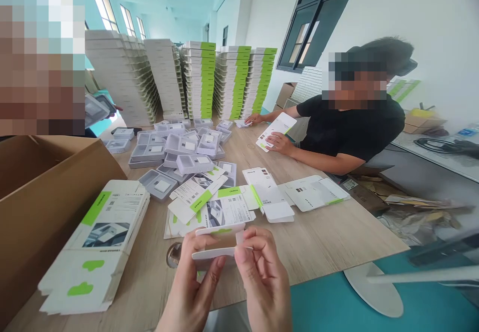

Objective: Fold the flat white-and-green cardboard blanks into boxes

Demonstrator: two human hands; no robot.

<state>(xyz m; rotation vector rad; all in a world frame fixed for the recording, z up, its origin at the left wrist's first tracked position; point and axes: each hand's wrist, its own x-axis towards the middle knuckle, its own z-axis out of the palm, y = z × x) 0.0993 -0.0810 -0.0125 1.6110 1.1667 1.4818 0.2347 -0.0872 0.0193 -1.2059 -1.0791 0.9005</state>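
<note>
In front of me is a white folding carton (220, 242), its near end open so that the brown inside shows. My left hand (191, 282) is closed round its left side, with the thumb under the lower flap. At the right end of that opening, my right hand (264, 277) pinches the carton's edge by a small side flap. Just beyond my hands lie flat printed cartons (228, 211) with green bands. Behind those is a loose heap of clear plastic trays (181, 145), several with a small white piece inside.
A stack of flat cartons (108, 242) lies at left beside a large brown cardboard box (45, 212). Tall stacks of white-green boxes (200, 80) stand behind. Across the table (325, 242), a person in black (348, 132) holds a flat carton (277, 130). Another person (41, 72) is at left.
</note>
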